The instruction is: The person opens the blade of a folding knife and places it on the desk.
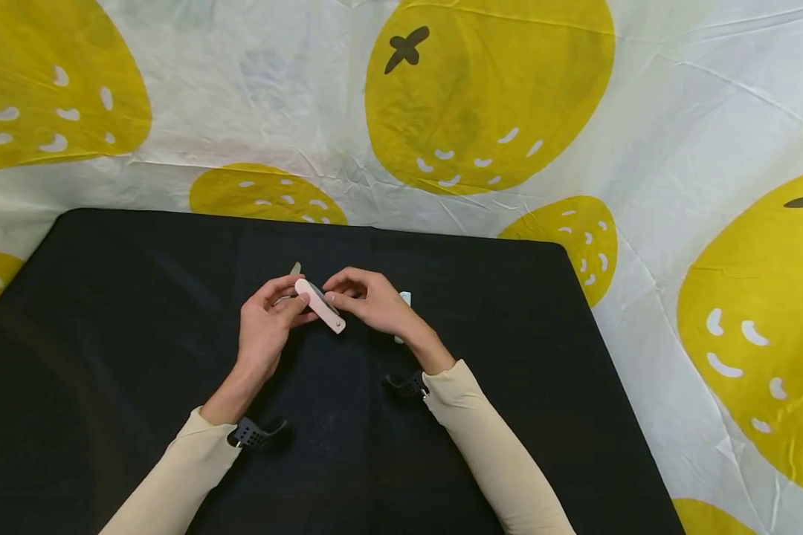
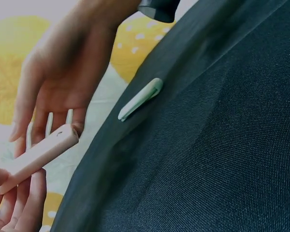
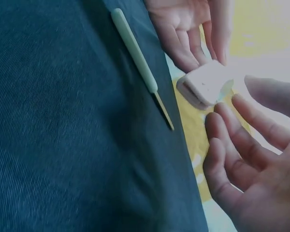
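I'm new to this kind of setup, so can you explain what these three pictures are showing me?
There's no machine here, just a person's two bare hands. The widest picture comes from a camera on the head, looking forward and down; the others come from cameras on each wrist. The left hand grips a slim pale pink object. The right hand is right beside it; whether it touches is hard to tell. On the black surface lie a tool with a pale green handle and thin tip, clearest in the right wrist picture, and a small pale green piece, clearest in the left wrist one.
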A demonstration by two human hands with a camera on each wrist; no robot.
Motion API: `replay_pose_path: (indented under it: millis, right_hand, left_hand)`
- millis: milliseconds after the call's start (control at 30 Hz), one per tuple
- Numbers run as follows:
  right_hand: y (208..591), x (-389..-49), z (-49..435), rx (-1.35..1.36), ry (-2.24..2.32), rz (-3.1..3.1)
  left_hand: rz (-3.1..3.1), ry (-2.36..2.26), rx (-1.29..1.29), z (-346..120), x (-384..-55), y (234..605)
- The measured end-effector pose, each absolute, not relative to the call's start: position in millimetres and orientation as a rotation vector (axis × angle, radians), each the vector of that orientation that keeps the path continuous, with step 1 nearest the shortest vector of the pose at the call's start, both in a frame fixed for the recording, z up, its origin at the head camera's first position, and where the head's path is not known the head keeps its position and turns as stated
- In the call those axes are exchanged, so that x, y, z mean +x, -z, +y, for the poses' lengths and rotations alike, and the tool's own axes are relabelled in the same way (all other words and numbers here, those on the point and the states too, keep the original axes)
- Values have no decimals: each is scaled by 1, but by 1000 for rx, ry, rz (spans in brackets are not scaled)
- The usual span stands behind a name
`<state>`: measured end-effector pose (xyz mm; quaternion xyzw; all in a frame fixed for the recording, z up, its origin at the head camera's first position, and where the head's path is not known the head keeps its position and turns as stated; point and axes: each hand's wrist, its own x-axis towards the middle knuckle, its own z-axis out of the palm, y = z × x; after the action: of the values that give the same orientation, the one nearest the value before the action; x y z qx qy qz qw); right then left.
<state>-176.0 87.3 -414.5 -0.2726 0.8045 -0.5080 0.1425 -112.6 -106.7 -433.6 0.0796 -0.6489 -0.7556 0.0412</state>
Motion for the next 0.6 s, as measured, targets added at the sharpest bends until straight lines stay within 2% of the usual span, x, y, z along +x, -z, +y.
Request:
replay_pose_path:
  millis: [600]
  right_hand:
    - [411,-174,79,-732,1476,2307]
  left_hand:
    - [-2045,2241,179,-105,-108,437]
